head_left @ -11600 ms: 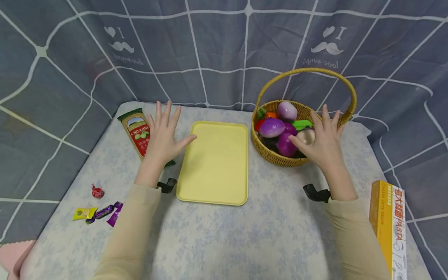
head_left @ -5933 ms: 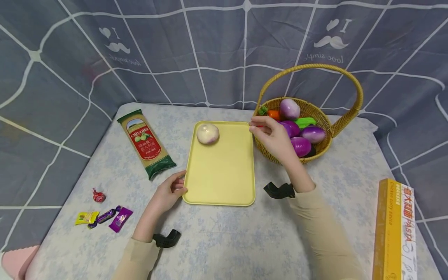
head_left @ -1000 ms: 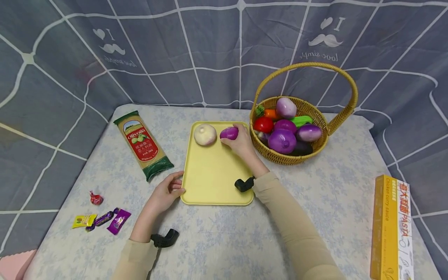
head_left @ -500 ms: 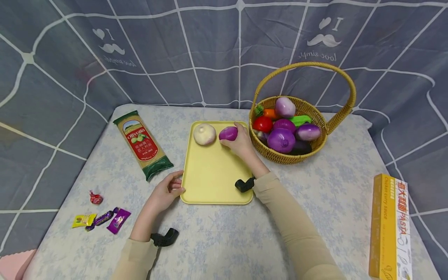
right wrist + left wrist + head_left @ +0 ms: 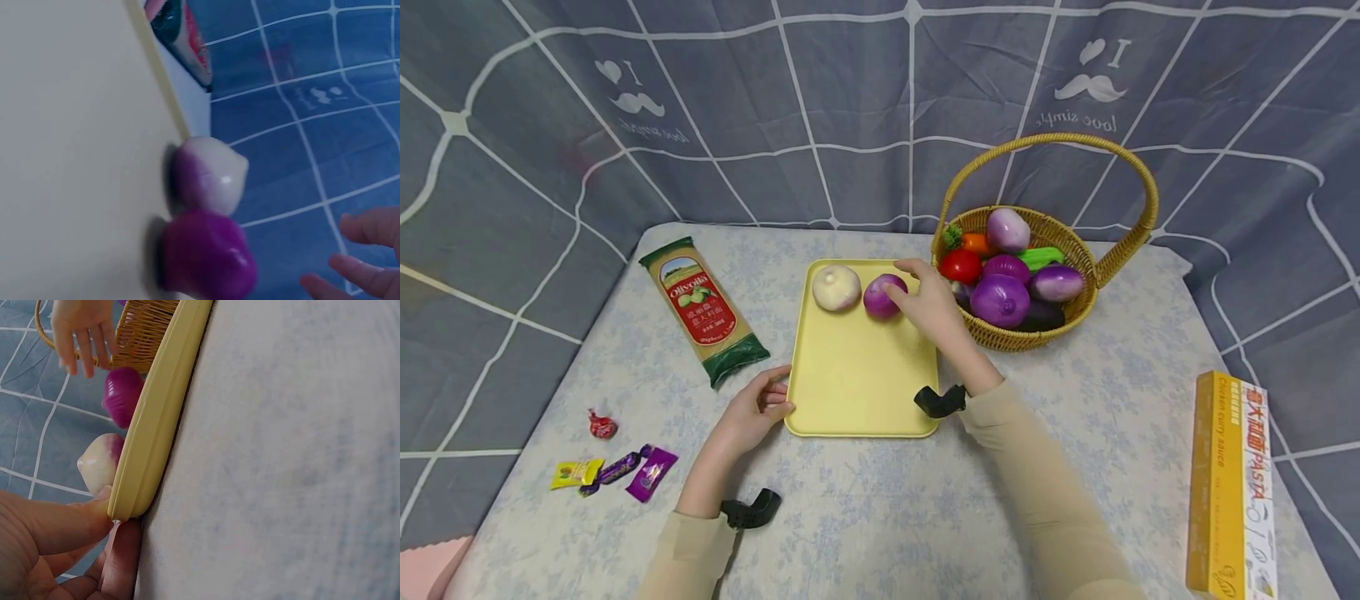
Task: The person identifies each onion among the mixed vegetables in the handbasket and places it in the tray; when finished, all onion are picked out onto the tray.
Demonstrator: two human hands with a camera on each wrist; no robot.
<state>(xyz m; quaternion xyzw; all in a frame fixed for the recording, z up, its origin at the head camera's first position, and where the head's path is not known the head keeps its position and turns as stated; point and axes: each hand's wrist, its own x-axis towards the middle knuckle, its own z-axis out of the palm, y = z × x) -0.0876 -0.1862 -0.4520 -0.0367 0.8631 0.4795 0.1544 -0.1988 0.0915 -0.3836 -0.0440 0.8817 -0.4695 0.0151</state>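
My left hand (image 5: 752, 414) pinches the lower left rim of the yellow tray (image 5: 850, 392); in the left wrist view the thumb (image 5: 69, 519) lies on the tray's edge and the fingers curl below it. A purple onion (image 5: 882, 298) sits on the tray's upper part, beside a white turnip (image 5: 837, 287) with a purple patch. My right hand (image 5: 934, 308) is just right of the onion, fingers spread and holding nothing. In the right wrist view its fingertips (image 5: 362, 272) are apart from the purple onion (image 5: 209, 259).
A wicker basket (image 5: 1026, 337) with a tall handle stands right of the tray, holding onions, a tomato (image 5: 961, 267), a carrot and other vegetables. To the left lie a spaghetti packet (image 5: 703, 308) and several wrapped sweets (image 5: 651, 473). A pasta box (image 5: 1225, 487) lies at the right edge.
Turnip and purple onion came from the basket onto the tray. In the last half second my right hand lets go of the onion and draws back rightward; my left hand stays at the rim.
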